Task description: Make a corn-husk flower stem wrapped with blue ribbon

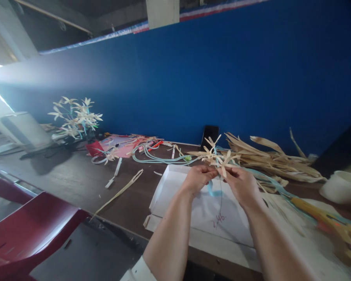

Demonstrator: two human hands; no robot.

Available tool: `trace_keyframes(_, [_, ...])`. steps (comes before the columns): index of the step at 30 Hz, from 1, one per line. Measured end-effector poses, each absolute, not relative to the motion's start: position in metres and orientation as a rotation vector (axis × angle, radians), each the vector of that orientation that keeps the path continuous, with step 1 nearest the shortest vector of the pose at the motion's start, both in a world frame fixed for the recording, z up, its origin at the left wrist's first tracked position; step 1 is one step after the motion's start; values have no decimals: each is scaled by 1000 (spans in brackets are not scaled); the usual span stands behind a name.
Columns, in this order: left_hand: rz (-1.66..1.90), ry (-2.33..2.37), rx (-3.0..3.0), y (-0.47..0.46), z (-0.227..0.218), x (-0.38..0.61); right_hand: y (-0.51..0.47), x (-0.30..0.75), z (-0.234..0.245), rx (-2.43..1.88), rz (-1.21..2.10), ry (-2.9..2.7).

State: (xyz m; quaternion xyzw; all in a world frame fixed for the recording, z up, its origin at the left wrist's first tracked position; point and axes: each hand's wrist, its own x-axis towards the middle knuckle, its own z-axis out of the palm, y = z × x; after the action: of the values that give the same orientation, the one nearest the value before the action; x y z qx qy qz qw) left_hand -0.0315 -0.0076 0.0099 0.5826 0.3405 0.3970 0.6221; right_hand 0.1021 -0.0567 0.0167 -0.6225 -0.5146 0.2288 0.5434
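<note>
Both my hands are raised over a shallow white box lid [175, 187] on the dark table. My left hand [196, 178] and my right hand [241, 184] are closed in pinches on a small flower of dried straw-coloured leaf strips [218, 156], held between them. A thin light-blue ribbon [212, 190] and a fine wire hang down from the flower between my hands.
A heap of dried leaves [276, 158] lies behind my right hand. A bunch of finished straw flowers [76, 116] stands far left. Blue ribbon coils [156, 156], pink paper [119, 145], loose strips, a white bowl [342, 186], a black phone [210, 134] and red chairs [35, 230] are around.
</note>
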Motion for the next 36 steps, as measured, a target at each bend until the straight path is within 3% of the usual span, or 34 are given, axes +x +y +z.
trace_keyframes(12, [1131, 921, 1776, -8, 8, -26, -54, 95, 16, -1673, 69, -1280])
trace_keyframes(25, [1199, 1027, 1679, -14, 6, -17, -58, 87, 17, -1616, 175, -1157])
trace_keyframes(28, [1202, 972, 1617, -13, 7, -18, -59, 88, 18, -1605, 265, -1134])
trace_keyframes(36, [1046, 883, 1359, -16, 20, -25, -53, 100, 6, -1202, 932, -919])
